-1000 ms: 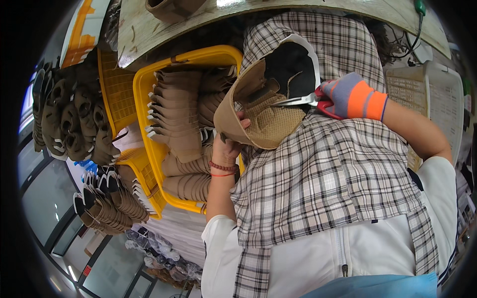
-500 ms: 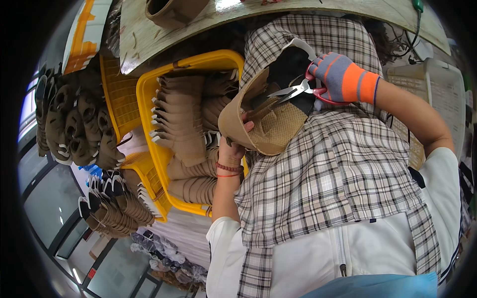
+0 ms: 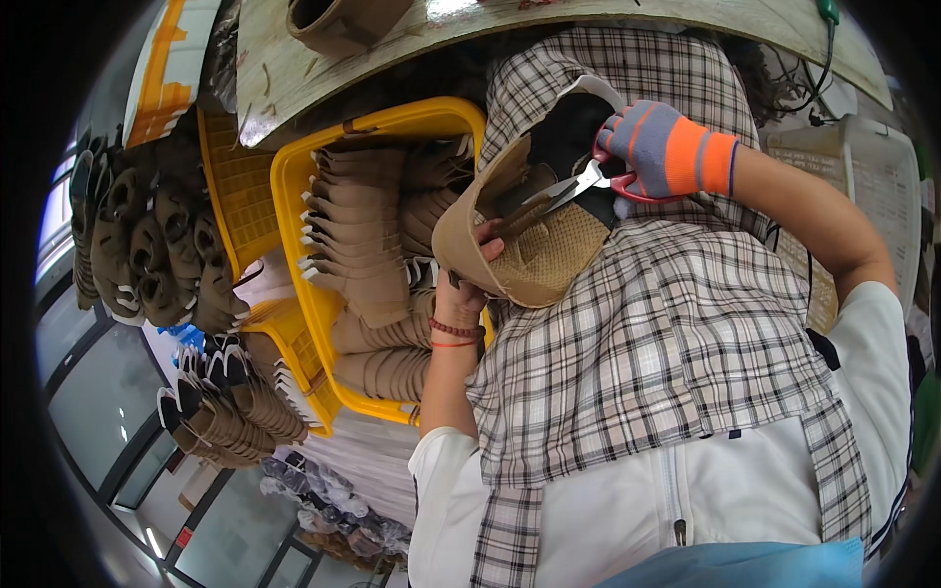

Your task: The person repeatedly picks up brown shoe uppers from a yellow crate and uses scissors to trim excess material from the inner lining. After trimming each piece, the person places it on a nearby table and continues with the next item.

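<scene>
A brown shoe upper (image 3: 564, 257) with a woven, mesh-like lining rests on my lap, its opening facing up. My left hand (image 3: 472, 279) is closed on its left wall, thumb over the edge inside and the other fingers hidden. In a grey and orange glove, my right hand (image 3: 662, 152) grips red-handled scissors (image 3: 590, 177). Their blades reach into the upper, beside a narrow brown strip (image 3: 521, 216); I cannot tell whether they touch it. A white edging (image 3: 593, 88) curves along the upper's far rim.
Close on my left, a yellow crate (image 3: 284, 220) holds stacked brown uppers (image 3: 358, 235). More uppers (image 3: 157, 235) hang or lie farther left. A worktable (image 3: 421, 41) spans the far side, with a brown ring-shaped piece (image 3: 348, 24) on it. A pale crate (image 3: 882, 186) stands at right.
The scissor blades have come closer together inside the upper. My right hand has shifted slightly to the left, while my left hand keeps its hold.
</scene>
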The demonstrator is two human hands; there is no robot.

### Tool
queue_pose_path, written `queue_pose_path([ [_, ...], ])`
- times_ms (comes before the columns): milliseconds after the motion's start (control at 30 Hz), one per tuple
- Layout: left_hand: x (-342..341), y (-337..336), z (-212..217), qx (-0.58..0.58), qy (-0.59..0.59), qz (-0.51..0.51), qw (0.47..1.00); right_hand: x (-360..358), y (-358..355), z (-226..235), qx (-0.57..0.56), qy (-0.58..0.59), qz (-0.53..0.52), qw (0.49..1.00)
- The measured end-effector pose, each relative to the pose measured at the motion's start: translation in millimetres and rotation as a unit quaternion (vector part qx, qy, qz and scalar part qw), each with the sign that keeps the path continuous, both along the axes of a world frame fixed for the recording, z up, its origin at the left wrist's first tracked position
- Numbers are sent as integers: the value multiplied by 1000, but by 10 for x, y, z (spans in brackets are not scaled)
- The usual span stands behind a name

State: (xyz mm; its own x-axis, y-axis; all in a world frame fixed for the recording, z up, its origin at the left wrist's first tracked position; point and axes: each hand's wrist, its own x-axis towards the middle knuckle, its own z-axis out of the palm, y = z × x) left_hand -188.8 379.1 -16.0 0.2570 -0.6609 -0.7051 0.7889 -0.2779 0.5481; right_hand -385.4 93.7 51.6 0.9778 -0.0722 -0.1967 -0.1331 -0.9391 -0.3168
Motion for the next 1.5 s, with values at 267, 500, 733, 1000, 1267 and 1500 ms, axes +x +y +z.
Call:
queue_pose_path([
  [267,-5,-39,63,-8,40,-2,999,130,93,263,1,181,-39,983],
  [500,-16,-53,77,-19,53,4,998,138,142,244,-59,90,-10,994],
  [733,-29,-56,104,-36,71,6,997,7,86,189,-57,73,-35,995],
  [1000,2,-18,-39,-6,77,34,996,289,288,140,-19,100,11,995],
  [1267,-26,0,-27,-2,66,42,997,410,380,343,42,185,-12,982],
  [1500,6,47,-89,15,64,32,997,446,393,358,27,175,-4,984],
])
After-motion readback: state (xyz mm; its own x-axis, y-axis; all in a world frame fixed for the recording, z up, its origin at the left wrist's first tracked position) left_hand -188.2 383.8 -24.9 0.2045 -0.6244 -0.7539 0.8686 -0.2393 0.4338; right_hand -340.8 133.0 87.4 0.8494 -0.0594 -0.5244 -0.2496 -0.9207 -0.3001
